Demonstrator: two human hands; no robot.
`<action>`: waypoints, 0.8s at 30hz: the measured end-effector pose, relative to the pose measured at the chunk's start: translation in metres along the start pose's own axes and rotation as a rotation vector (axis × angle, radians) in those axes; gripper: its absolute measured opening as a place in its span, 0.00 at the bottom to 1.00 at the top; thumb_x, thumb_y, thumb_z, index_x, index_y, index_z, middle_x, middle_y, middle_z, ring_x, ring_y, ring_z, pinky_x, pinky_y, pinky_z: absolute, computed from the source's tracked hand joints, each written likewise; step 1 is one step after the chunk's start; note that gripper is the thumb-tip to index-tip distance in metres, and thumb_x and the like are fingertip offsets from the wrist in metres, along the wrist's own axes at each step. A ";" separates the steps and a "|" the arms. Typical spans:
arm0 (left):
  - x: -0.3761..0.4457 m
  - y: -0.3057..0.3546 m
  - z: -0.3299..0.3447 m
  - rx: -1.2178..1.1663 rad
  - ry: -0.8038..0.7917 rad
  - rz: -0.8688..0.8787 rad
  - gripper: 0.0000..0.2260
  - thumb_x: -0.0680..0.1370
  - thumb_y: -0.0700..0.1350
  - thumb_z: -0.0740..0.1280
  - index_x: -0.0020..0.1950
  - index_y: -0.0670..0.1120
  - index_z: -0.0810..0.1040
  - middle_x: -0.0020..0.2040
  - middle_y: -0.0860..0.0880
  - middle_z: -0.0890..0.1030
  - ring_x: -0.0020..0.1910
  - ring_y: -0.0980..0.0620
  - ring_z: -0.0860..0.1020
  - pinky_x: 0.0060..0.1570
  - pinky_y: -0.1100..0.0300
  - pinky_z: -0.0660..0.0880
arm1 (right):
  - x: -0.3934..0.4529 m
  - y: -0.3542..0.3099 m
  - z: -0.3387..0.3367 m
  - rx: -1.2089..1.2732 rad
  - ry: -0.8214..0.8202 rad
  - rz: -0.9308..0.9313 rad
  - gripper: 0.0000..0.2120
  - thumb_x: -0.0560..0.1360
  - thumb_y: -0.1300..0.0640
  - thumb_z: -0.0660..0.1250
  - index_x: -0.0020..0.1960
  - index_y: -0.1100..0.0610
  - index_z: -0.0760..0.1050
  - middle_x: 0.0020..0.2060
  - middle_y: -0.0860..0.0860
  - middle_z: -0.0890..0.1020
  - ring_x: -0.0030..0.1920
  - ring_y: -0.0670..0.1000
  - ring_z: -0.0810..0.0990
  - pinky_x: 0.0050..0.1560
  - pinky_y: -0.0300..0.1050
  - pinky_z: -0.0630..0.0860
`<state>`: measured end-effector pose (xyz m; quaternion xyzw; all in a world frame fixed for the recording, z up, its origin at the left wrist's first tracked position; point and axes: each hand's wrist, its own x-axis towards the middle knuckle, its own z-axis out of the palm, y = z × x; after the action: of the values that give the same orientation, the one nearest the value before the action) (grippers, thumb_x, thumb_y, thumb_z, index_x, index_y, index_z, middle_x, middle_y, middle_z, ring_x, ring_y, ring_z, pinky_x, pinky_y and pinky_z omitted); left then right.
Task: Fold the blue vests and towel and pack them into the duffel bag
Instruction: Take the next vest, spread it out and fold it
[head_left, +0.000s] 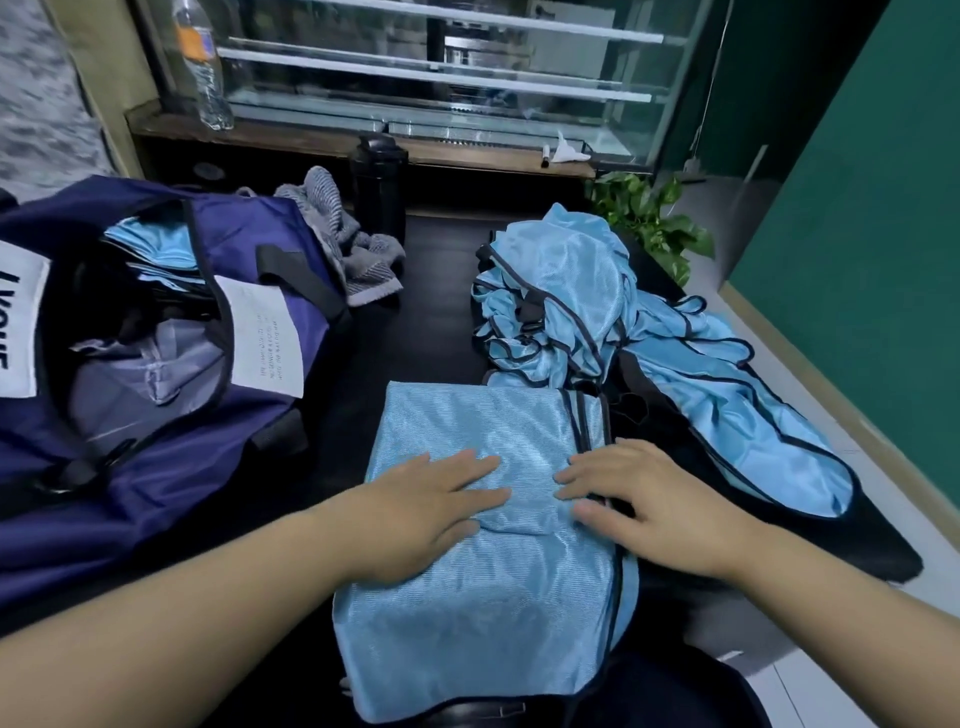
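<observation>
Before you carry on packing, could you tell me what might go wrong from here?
The folded vest overhangs the table's near edge, so it may slide off once the left hand and right hand lift. The unfolded vests trail toward the table's right edge and could drop.

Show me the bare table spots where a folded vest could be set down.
Bare dark table lies between the duffel bag, the grey towel and the heap of unfolded vests, beyond the folded vest under both hands. The right side is crowded with vests to the edge.
</observation>
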<state>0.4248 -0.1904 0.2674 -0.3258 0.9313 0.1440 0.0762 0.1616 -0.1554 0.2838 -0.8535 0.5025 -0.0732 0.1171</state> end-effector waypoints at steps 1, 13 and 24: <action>0.002 0.001 -0.005 -0.078 -0.023 0.002 0.20 0.83 0.54 0.49 0.76 0.59 0.55 0.77 0.60 0.46 0.75 0.63 0.42 0.71 0.63 0.41 | 0.007 -0.001 -0.004 0.029 0.010 0.014 0.32 0.74 0.32 0.46 0.54 0.49 0.82 0.54 0.41 0.82 0.58 0.39 0.74 0.67 0.39 0.61; 0.068 -0.079 -0.067 -0.036 0.067 -0.501 0.18 0.81 0.45 0.61 0.70 0.52 0.65 0.67 0.50 0.70 0.67 0.48 0.68 0.64 0.50 0.63 | 0.112 0.015 -0.053 -0.066 -0.357 0.385 0.22 0.75 0.53 0.67 0.67 0.51 0.65 0.59 0.49 0.73 0.54 0.51 0.72 0.57 0.45 0.68; 0.079 -0.100 -0.086 0.129 -0.060 -0.530 0.04 0.79 0.55 0.62 0.49 0.56 0.70 0.51 0.54 0.72 0.59 0.50 0.70 0.52 0.53 0.58 | 0.116 0.043 -0.062 -0.059 -0.463 0.444 0.28 0.76 0.45 0.67 0.72 0.54 0.67 0.70 0.51 0.70 0.68 0.54 0.70 0.67 0.47 0.65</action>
<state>0.4218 -0.3384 0.3084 -0.5482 0.8181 0.0692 0.1594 0.1666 -0.2845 0.3323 -0.7202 0.6383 0.1648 0.2164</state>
